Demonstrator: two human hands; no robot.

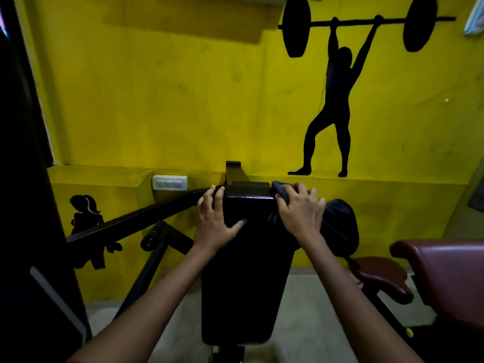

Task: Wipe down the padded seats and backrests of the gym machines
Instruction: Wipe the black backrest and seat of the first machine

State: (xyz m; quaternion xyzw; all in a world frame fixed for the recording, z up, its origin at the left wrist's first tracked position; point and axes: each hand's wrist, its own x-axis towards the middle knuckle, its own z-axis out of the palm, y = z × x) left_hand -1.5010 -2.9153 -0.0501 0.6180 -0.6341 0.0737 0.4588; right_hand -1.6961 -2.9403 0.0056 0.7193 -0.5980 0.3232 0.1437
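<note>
A long black padded backrest (246,279) of a gym machine runs away from me in the middle of the head view. My left hand (216,222) grips its upper left corner, fingers curled over the edge and thumb flat on the pad. On the upper right corner my right hand (301,210) presses a dark blue-grey cloth (279,189). Part of the cloth is hidden under the palm and part hangs over the right edge.
A black round roller pad (340,226) sits just right of the backrest. Maroon padded seats (445,273) stand at the right. Black steel frame bars (136,218) slope off to the left. A yellow wall with a white switch plate (169,182) is close behind.
</note>
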